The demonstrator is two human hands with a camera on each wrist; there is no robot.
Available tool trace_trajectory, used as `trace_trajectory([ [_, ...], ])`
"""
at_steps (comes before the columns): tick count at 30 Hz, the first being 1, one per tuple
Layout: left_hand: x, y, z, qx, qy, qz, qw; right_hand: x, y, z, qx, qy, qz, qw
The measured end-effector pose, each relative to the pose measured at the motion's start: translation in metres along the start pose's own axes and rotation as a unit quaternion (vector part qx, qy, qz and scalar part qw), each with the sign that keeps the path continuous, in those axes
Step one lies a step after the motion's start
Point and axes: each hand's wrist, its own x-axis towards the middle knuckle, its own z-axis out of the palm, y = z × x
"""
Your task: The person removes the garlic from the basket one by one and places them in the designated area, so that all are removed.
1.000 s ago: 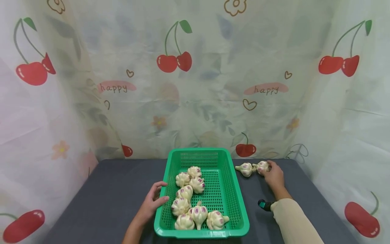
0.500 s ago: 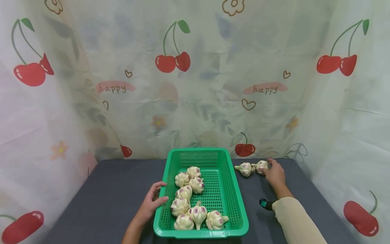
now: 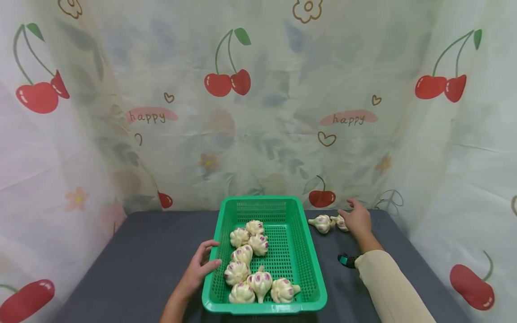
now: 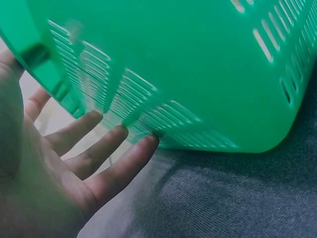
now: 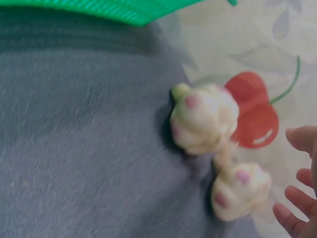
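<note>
Two white garlic bulbs with purple patches lie end to end on the table right of the basket: a nearer-to-basket garlic bulb [image 5: 205, 119] and an outer garlic bulb [image 5: 241, 191]. My right hand [image 3: 358, 220] hovers by the outer bulb, covering part of it in the head view. In the right wrist view its spread fingers [image 5: 299, 201] are apart from the bulb and hold nothing. My left hand [image 3: 199, 268] rests at the left side of a green plastic basket [image 3: 316, 264]. Its extended fingertips [image 4: 146, 144] touch the slotted wall. Several garlic bulbs [image 3: 258, 244] sit inside the basket, mostly along its left and front.
A dark grey cloth [image 3: 157, 251] covers the table. Behind it hangs a curtain [image 3: 266, 148] printed with cherries, which also runs down both sides. On the right wrist is a black strap with a teal piece [image 3: 346, 260].
My right hand has let go of the outer garlic bulb, its fingers spreading and lifting away toward the back. The two bulbs stay in place. My left hand remains at the basket.
</note>
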Motion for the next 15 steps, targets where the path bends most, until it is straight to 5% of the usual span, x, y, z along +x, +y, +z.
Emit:
trace_trajectory([
  [15,0.001,-0.002,0.0,0.001,0.007,-0.001,1.0,0.002,-0.055,-0.008,0.019,-0.022,-0.067,0.9974],
])
